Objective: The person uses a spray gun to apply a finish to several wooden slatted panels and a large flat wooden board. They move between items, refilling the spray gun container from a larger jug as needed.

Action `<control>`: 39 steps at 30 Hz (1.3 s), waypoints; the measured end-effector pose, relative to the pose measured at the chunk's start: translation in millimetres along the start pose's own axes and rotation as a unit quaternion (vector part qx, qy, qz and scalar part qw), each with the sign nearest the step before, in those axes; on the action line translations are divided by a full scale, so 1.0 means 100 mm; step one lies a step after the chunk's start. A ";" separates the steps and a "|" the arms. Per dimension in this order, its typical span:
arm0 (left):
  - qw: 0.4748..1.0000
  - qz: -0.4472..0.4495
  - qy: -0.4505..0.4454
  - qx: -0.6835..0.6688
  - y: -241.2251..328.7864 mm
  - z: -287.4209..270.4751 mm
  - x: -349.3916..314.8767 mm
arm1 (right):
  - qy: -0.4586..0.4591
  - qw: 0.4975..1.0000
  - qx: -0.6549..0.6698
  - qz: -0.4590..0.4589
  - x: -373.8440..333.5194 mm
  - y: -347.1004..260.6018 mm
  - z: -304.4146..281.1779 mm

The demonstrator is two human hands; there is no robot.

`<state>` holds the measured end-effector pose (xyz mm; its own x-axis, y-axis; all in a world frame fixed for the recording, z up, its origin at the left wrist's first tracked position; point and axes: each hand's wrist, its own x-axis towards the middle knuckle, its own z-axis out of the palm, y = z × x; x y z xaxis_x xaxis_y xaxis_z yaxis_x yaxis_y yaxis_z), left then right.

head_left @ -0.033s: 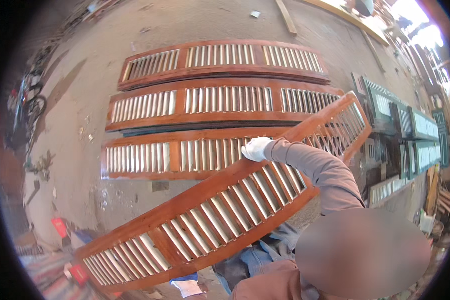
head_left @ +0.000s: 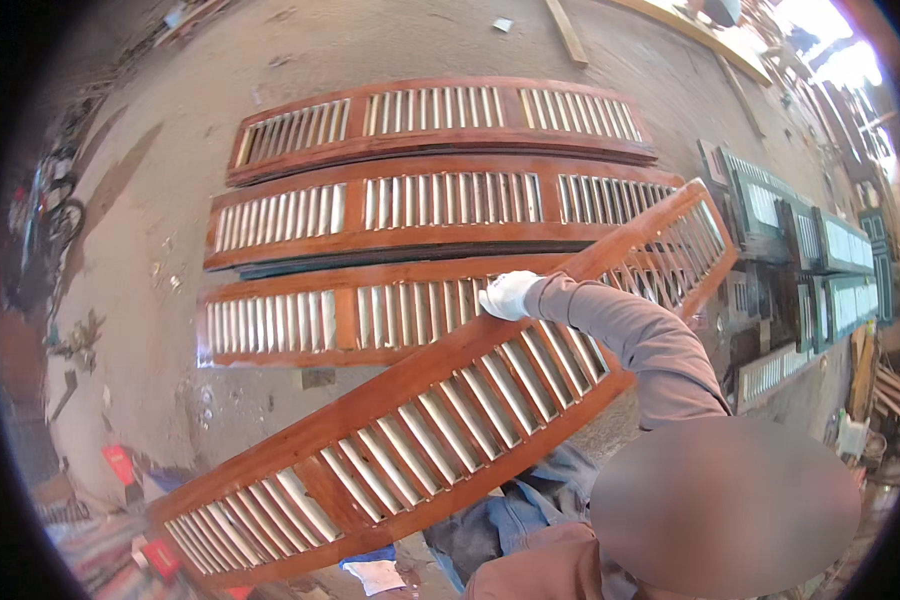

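Observation:
My right hand [head_left: 508,296], in a white glove, comes in along a grey-brown sleeve [head_left: 630,330] from the right. Its fingers are closed over the upper edge of a long reddish-brown louvered shutter [head_left: 320,475]. The shutter slants across the view from lower left to upper right, tilted, with pale slats in its frame. Its upper right end overlaps the shutters on the ground. My left hand is not visible. Blue jeans [head_left: 510,525] show below the shutter's lower edge.
Three rows of brown louvered shutters [head_left: 450,145] lie on the dirt ground ahead, at least some of them stacked. Dark green shutters [head_left: 760,205] stand at the right. A wooden plank [head_left: 567,35] lies at the far side. Red objects [head_left: 118,463] sit at the left.
The shutters on the ground appear slightly further left in the view. My right hand keeps its hold, and the slanted shutter stays almost where it was.

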<state>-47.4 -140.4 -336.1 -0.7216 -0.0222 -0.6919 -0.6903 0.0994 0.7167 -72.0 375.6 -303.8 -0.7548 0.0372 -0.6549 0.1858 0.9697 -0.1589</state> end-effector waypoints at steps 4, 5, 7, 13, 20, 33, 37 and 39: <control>0.972 -0.063 -0.009 -0.227 -0.22 0.03 -0.03 | 0.023 0.999 -0.047 -0.012 -0.16 0.19 0.20; 0.961 -0.071 -0.012 -0.266 -0.29 0.04 -0.04 | 0.032 0.999 -0.037 0.003 -0.18 0.20 0.19; 0.945 -0.078 -0.020 -0.318 -0.35 -0.02 -0.03 | 0.052 0.998 -0.025 0.032 -0.23 0.27 0.14; 0.884 -0.068 0.041 -0.460 -0.77 -0.73 -0.42 | -0.079 0.966 0.176 0.170 -0.51 -0.15 -0.12; 0.852 -0.063 0.190 -0.483 -1.25 -1.42 -1.42 | 0.108 0.984 -0.136 -0.049 -1.70 0.32 1.99; 0.881 -0.025 0.122 -0.456 -0.84 -0.47 -0.66 | 0.079 0.994 -0.046 0.065 -1.33 1.55 2.12; 0.894 0.010 0.082 -0.439 -0.75 0.07 -0.17 | 0.137 0.938 0.231 0.220 -1.07 2.15 2.08; 0.914 -0.014 0.036 -0.403 -0.41 0.30 -0.14 | 0.199 0.892 0.326 0.242 -1.12 2.42 2.12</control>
<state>-7.3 -114.9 -358.6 -0.6845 -0.0809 -0.7245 -0.5029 -0.6671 0.5497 191.4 554.9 -425.5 -0.6265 0.6215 -0.4704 0.7788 0.4747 -0.4100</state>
